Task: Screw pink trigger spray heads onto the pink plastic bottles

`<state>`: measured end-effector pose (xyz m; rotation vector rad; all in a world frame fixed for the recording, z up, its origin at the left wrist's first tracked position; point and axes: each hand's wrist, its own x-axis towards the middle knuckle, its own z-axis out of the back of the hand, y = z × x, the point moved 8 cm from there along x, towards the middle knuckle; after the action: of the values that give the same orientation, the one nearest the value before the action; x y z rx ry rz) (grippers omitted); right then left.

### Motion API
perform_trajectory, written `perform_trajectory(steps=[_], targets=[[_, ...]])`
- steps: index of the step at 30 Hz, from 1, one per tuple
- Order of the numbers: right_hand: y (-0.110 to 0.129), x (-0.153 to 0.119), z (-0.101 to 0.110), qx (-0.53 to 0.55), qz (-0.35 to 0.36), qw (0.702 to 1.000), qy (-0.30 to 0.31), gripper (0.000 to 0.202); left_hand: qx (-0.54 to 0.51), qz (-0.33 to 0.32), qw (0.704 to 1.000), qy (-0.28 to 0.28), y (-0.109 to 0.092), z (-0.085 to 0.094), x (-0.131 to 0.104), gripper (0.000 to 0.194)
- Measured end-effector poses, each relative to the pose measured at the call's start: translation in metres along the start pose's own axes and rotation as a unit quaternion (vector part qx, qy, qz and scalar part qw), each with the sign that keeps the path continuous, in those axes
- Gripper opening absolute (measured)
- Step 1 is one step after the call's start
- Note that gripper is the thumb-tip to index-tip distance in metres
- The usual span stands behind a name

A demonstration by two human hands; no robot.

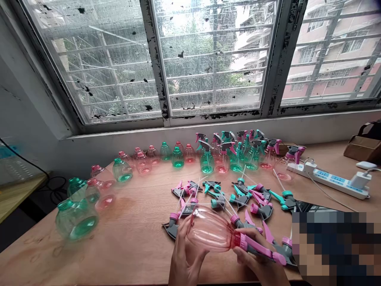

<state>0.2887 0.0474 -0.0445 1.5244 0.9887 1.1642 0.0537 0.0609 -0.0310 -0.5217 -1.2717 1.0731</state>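
A clear pink spray bottle point(211, 230) lies sideways above the table, its neck pointing right. Wrapped around its base end is my left hand point(186, 254), fingers behind and thumb in front. My right hand point(258, 254) is closed at the neck, around the pink collar of a pink-and-grey spray head point(258, 248). The collar sits against the bottle's neck; whether it is screwed tight I cannot tell. Just beyond both hands, loose pink-and-grey and green-and-grey spray heads point(218, 198) with thin white tubes lie scattered.
Green and pink bottles without heads, such as a green bottle point(77, 222), curve along the left and back. Bottles fitted with heads point(222, 159) cluster at the back right. Beyond them are a white power strip point(333, 180) with cables and a brown box point(363, 145). Windows point(208, 59) line the wall.
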Motion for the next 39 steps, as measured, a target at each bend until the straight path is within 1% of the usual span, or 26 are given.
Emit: perform_trajectory(steps=[2, 4, 6, 11, 13, 18, 19, 22, 24, 26, 29, 32, 33, 34, 37, 39], targets=[[-0.0012, -0.0001, 0.0004, 0.002, -0.004, 1.000, 0.001, 0.027, 0.009, 0.004, 1.000, -0.001, 0.0022, -0.0003, -0.0013, 0.062], [-0.0031, -0.0002, -0.0001, 0.008, -0.011, 1.000, 0.001, 0.029, 0.005, 0.011, 1.000, 0.000, 0.0034, -0.0008, -0.0022, 0.074], [-0.0047, -0.0006, -0.0017, 0.014, -0.018, 1.000, 0.005, 0.030, -0.009, 0.018, 1.000, 0.000, 0.0034, -0.0011, -0.0025, 0.080], [-0.0023, -0.0006, -0.0031, 0.019, -0.008, 1.000, 0.011, 0.030, -0.018, 0.039, 0.999, 0.007, 0.0049, -0.0024, -0.0009, 0.077], [0.0005, -0.0003, -0.0022, 0.011, 0.003, 1.000, 0.011, 0.030, -0.009, 0.028, 1.000, 0.009, 0.0050, -0.0030, -0.0003, 0.076], [0.0006, -0.0003, -0.0010, -0.008, 0.000, 1.000, 0.010, 0.033, 0.022, -0.009, 1.000, -0.006, 0.0048, -0.0019, -0.0015, 0.063], [0.0001, -0.0003, -0.0012, -0.007, 0.001, 1.000, 0.010, 0.033, 0.025, -0.008, 1.000, -0.007, 0.0050, -0.0017, -0.0020, 0.065], [-0.0018, -0.0006, -0.0029, -0.008, 0.002, 1.000, 0.016, 0.033, 0.013, 0.001, 1.000, -0.005, 0.0037, -0.0011, -0.0029, 0.080], [-0.0024, -0.0006, -0.0038, -0.016, 0.000, 1.000, 0.018, 0.034, -0.004, 0.002, 1.000, -0.003, 0.0015, -0.0004, -0.0029, 0.082], [-0.0021, -0.0003, -0.0034, -0.021, -0.002, 1.000, 0.013, 0.035, -0.012, 0.008, 1.000, -0.004, 0.0007, 0.0004, -0.0023, 0.078], [0.0005, 0.0008, -0.0021, -0.021, 0.009, 1.000, 0.005, 0.033, 0.005, 0.008, 1.000, -0.007, 0.0011, 0.0002, -0.0011, 0.072], [0.0023, 0.0013, -0.0016, -0.008, 0.027, 1.000, 0.004, 0.028, 0.029, -0.014, 0.999, -0.008, 0.0008, -0.0011, -0.0006, 0.061], [0.0016, 0.0014, -0.0015, -0.005, 0.025, 1.000, 0.004, 0.028, 0.034, -0.022, 0.999, -0.011, 0.0007, -0.0011, -0.0007, 0.061], [0.0007, 0.0014, -0.0015, -0.006, 0.023, 1.000, 0.004, 0.028, 0.036, -0.029, 0.999, -0.014, 0.0005, -0.0008, -0.0010, 0.063], [-0.0004, 0.0016, -0.0013, -0.024, 0.019, 1.000, 0.000, 0.029, 0.031, -0.041, 0.999, -0.016, -0.0005, -0.0004, -0.0015, 0.079], [0.0006, 0.0019, -0.0017, -0.026, 0.022, 0.999, 0.000, 0.029, 0.019, -0.035, 0.999, -0.011, -0.0007, -0.0011, -0.0014, 0.078]])
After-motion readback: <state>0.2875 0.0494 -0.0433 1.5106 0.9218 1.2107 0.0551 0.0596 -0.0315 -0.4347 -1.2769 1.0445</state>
